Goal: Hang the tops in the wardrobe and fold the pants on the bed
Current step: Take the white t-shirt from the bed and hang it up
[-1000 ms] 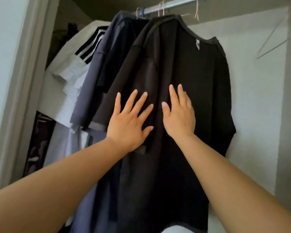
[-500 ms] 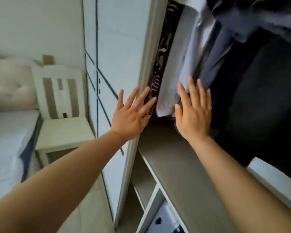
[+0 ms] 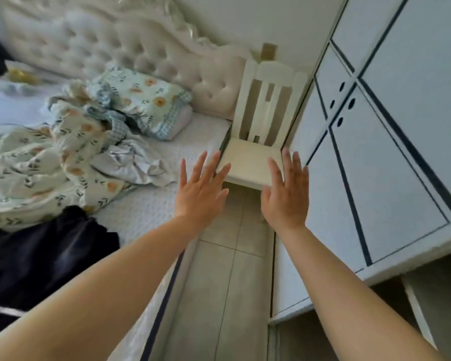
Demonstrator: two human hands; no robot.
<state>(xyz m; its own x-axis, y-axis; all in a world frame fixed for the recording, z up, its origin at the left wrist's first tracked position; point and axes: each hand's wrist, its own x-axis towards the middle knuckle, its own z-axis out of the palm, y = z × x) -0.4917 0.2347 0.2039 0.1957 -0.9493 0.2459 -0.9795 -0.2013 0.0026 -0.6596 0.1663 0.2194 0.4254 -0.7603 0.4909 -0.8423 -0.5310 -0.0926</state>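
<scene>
The bed (image 3: 151, 209) now fills the left half of the view. A second ago there was only the open wardrobe, with a black top on its rail and both palms flat against it. The head has swung away from the rail, so I judge that top hung and the person turning back for the next piece. The wardrobe (image 3: 391, 152) stands to the right of the bed across a strip of tiled floor (image 3: 227, 282), showing shut white doors with dark lines. Its hanging section and the tops in it are out of frame. On the bed, toward the headboard (image 3: 115, 45), a flowered quilt (image 3: 50, 162) lies rumpled. At the bed's near left edge lies a dark garment (image 3: 44, 256) with a pale stripe, crumpled and cut off by the frame. It may be the pants due for folding, though the heap is too shapeless to tell pants from a top. A white chair (image 3: 253, 162) sits wedged between the bed's head end and the wardrobe. A matching pillow (image 3: 141, 100) rests on the bed against the headboard. The left hand (image 3: 201, 194) hovers over the bed's right edge and the right hand (image 3: 287, 196) over the floor just beside the bed. Both have fingers straight and spread, hold nothing, and are well apart from the dark garment.
</scene>
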